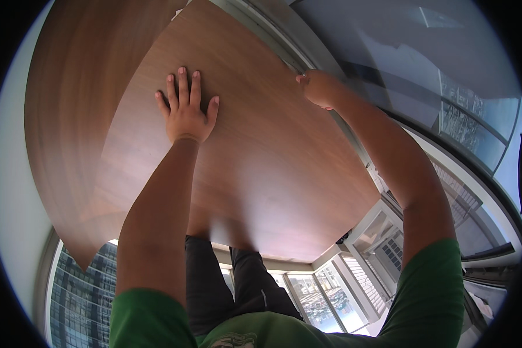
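Observation:
A broad brown wood-grain panel (261, 151) with a smooth, glossy face fills the middle of the view. My left hand (187, 110) lies flat on it, palm down, fingers spread. At the panel's right edge, beside a pale frame, is my right hand (320, 90). Its fingers are curled into a fist, and what they hold, if anything, is hidden. Another brown wood-grain surface (81, 116) lies to the left, meeting the panel along a curved-looking seam.
A pale metal frame (284, 43) and large window glass (388, 64) run along the right. My dark-trousered legs (249, 284) stand at the panel's near edge. Bright windows (325, 296) are behind them, and a pale wall (11, 151) bounds the left.

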Demonstrator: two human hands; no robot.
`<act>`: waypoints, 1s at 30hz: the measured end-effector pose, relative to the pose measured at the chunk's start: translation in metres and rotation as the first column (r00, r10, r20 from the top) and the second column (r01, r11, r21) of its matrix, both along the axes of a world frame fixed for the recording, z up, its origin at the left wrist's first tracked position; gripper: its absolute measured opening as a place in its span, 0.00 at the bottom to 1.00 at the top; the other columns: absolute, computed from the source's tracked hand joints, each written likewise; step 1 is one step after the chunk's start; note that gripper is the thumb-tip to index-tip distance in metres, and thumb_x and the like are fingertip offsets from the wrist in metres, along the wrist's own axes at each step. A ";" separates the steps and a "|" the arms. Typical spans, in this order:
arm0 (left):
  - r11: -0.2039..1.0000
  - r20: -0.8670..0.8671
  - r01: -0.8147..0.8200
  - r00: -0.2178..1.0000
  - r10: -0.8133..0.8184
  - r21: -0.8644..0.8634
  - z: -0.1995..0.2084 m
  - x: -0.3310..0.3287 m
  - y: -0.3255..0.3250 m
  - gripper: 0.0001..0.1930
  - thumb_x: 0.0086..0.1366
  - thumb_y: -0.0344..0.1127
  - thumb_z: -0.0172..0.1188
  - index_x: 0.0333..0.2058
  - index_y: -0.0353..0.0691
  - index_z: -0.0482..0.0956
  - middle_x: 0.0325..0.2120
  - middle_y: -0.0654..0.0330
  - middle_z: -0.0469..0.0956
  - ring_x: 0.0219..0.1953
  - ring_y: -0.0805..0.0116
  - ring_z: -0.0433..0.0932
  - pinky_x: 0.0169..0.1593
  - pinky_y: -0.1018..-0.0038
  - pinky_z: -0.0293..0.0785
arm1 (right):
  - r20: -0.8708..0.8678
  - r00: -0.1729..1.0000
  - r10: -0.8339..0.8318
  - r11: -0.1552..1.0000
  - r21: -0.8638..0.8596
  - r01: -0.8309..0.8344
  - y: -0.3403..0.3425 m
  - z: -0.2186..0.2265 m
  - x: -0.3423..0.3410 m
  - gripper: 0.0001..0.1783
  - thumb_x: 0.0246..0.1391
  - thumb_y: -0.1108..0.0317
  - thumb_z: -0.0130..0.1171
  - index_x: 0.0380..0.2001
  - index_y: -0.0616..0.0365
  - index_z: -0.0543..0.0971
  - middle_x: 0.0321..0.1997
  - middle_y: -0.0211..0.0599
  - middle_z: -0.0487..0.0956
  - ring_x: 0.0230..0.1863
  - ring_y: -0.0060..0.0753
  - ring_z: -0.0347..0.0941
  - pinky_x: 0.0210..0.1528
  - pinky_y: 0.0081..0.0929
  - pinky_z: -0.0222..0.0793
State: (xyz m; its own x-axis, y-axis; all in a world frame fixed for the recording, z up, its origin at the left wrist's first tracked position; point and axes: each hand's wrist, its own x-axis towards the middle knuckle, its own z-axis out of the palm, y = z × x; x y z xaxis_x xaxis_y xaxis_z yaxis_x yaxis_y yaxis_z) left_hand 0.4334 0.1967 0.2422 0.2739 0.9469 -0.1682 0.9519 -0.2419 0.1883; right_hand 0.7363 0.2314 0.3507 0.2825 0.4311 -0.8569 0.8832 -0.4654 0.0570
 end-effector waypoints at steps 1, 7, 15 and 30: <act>1.000 0.010 -0.004 1.000 0.003 0.004 0.000 0.001 0.000 0.38 0.72 0.65 0.43 0.75 0.58 0.51 0.77 0.64 0.43 0.78 0.55 0.41 0.76 0.45 0.31 | 0.021 1.000 0.012 0.999 -0.049 -0.011 0.004 0.002 0.000 0.24 0.73 0.54 0.41 0.50 0.63 0.78 0.38 0.47 0.83 0.25 0.38 0.78 0.28 0.39 0.73; 1.000 -0.016 0.005 1.000 -0.005 0.016 -0.003 -0.010 -0.002 0.38 0.72 0.65 0.42 0.75 0.58 0.51 0.77 0.64 0.43 0.78 0.55 0.41 0.76 0.45 0.33 | -0.007 1.000 -0.025 0.999 -0.048 0.025 -0.003 0.058 0.004 0.27 0.73 0.46 0.40 0.49 0.60 0.76 0.21 0.38 0.73 0.18 0.32 0.72 0.24 0.38 0.71; 1.000 -0.023 0.000 1.000 0.000 0.020 -0.001 0.003 -0.001 0.37 0.72 0.65 0.41 0.75 0.59 0.50 0.77 0.64 0.44 0.78 0.56 0.41 0.76 0.45 0.33 | -0.012 0.983 0.183 0.980 0.079 -0.181 -0.022 0.025 0.017 0.24 0.73 0.57 0.39 0.40 0.66 0.79 0.26 0.49 0.80 0.18 0.43 0.75 0.24 0.46 0.70; 0.999 -0.040 -0.006 0.999 0.007 0.037 -0.002 0.004 -0.002 0.38 0.72 0.65 0.42 0.75 0.60 0.49 0.77 0.66 0.44 0.78 0.58 0.41 0.77 0.47 0.32 | 0.032 0.983 0.181 0.975 -0.134 -0.176 -0.043 0.011 0.041 0.22 0.72 0.53 0.43 0.47 0.60 0.78 0.27 0.43 0.80 0.20 0.40 0.76 0.25 0.39 0.72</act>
State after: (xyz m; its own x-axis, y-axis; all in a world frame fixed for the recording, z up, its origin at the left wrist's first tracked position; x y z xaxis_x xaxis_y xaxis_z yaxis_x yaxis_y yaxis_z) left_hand 0.4378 0.1949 0.2404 0.2613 0.9544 -0.1443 0.9601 -0.2415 0.1408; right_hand 0.7777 0.1887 0.3619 0.2493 0.3632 -0.8977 0.9467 -0.2865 0.1470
